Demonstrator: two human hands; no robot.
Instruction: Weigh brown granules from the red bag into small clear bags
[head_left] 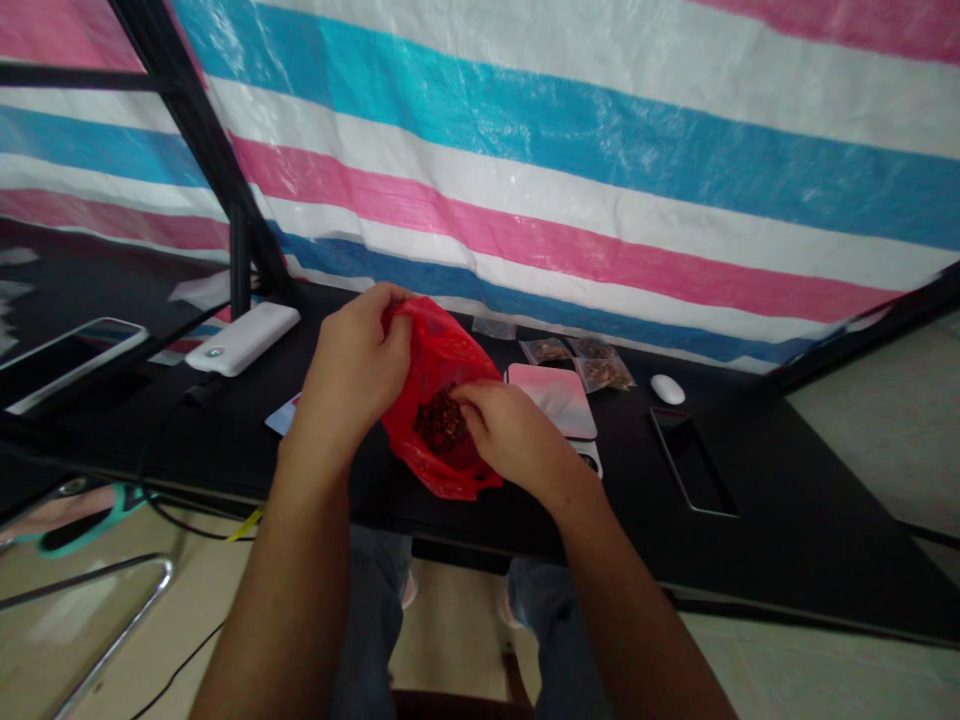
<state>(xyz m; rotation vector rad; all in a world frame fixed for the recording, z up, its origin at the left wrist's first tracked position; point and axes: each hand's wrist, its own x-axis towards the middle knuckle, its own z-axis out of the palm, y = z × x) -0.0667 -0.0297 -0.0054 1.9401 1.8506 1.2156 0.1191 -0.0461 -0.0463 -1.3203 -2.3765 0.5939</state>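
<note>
A red plastic bag [450,345] stands opened over the black table, its mouth toward me. My left hand [369,345] is closed on the bag's upper left rim. Inside lie small dark brown dried pieces [441,420], perhaps spice or herb; their kind is too small to tell. My right hand [510,425] reaches into the mouth, thumb and fingers pinched together at the pieces. What sits between those fingertips is hidden. Just behind my right hand is a small flat scale [555,395] with a shiny pinkish plate, partly covered by the hand.
Small clear bags of brown pieces [604,372] lie behind the scale. To the right are a white mouse [667,390] and a dark phone [691,460]. On the left are a white power bank [244,338] and another phone [75,360]. A striped sheet [525,170] hangs behind the table [795,500].
</note>
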